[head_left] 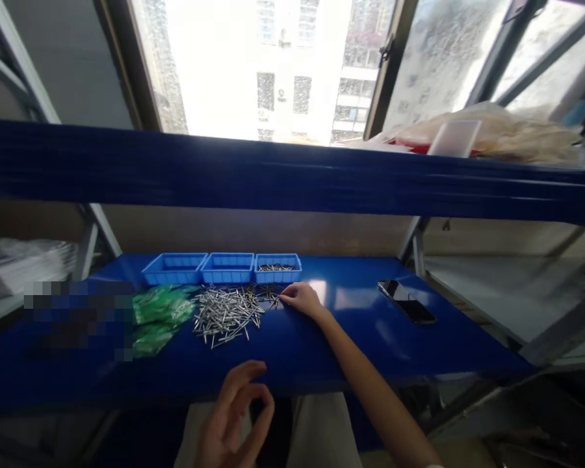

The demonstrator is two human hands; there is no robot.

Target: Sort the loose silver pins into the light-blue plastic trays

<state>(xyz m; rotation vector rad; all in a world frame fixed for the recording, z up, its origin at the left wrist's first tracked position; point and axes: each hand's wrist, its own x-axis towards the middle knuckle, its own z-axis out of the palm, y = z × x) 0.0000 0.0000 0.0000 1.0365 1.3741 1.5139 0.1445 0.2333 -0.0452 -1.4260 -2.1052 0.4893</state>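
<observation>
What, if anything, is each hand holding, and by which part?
The left hand shows nothing held. The right hand is at the dark pins; whether it grips one, and where, cannot be told.

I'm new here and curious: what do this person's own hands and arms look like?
The left hand and right hand are bare, without gloves. The tapering right forearm is bare too; a pale edge, perhaps a sleeve, shows at the picture's bottom.
</observation>
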